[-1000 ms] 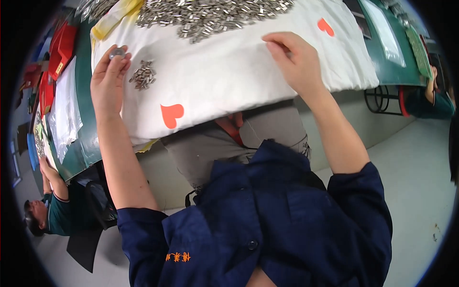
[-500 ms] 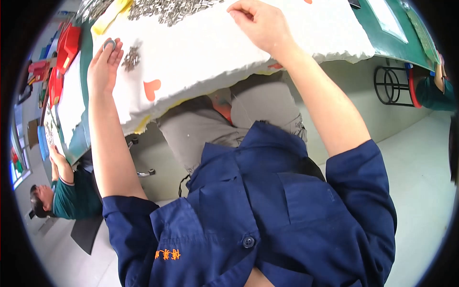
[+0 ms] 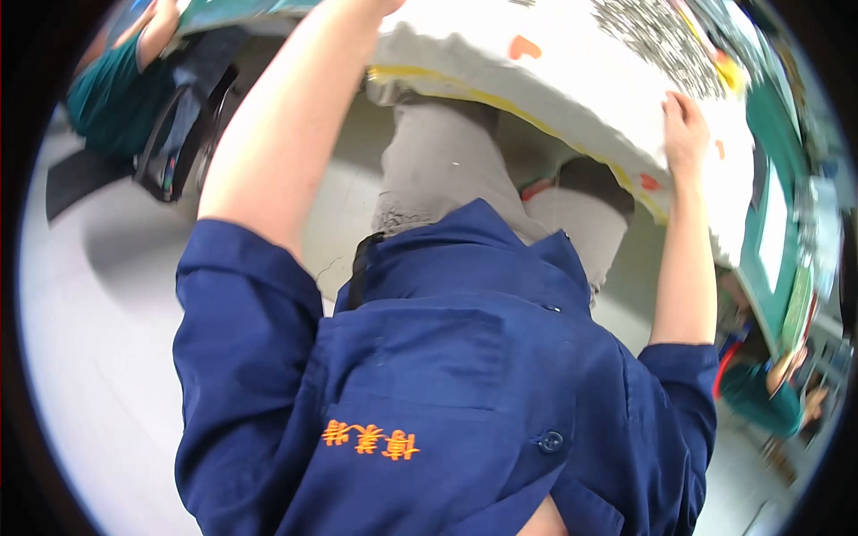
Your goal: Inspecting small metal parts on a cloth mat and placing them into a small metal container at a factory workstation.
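Observation:
My right hand (image 3: 686, 138) is over the white cloth (image 3: 581, 85) near its front edge, with the fingers curled in and the tips close together. Anything between them is too small or blurred to make out. Just beyond it lies a wide heap of small silvery metal pieces (image 3: 657, 40). My left forearm (image 3: 290, 129) reaches up to the top edge of the picture. Only the wrist end of my left hand (image 3: 386, 6) shows there, so its fingers are out of sight.
A yellow cloth (image 3: 731, 71) lies beside the heap, on the green table (image 3: 776, 112) side. Co-workers in green sit at the upper left (image 3: 116, 98) and lower right (image 3: 760, 397). A dark chair (image 3: 183, 147) stands left of my arm.
The whole view has swung, so the heap now appears at the upper right. My left hand, with a small round grey piece at its fingers before, has slipped mostly out of the picture.

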`<state>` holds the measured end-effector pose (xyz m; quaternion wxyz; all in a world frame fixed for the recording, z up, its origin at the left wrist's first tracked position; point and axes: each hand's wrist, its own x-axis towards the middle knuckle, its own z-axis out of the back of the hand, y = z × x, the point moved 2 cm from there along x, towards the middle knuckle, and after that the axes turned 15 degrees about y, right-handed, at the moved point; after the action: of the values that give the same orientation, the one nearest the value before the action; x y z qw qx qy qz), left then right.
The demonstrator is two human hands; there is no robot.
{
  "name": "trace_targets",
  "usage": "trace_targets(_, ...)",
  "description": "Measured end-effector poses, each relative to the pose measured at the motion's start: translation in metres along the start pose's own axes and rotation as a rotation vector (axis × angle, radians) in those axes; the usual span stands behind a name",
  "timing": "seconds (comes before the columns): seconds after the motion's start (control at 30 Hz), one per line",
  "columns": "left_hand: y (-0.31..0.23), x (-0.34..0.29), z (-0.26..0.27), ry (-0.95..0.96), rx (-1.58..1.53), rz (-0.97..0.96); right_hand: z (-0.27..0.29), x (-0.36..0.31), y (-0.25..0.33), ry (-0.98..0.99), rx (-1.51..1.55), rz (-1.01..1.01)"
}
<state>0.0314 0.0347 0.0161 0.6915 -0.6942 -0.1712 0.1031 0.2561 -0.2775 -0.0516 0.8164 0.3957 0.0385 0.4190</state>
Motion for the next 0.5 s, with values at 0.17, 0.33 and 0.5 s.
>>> trace_targets(0.17, -0.026, -0.038, -0.003, -0.088, 0.062, -0.074, 0.010, 0.003, -0.019, 0.036, 0.062, -0.033)
trace_targets(0.33, -0.029, -0.071, 0.014, -0.158, 0.066, -0.120, 0.008, 0.007, -0.025, 0.122, 0.000, -0.001)
trace_targets(0.5, -0.024, -0.074, 0.013, -0.149, 0.012, -0.085, 0.011, 0.004, -0.020, 0.120, -0.105, 0.003)
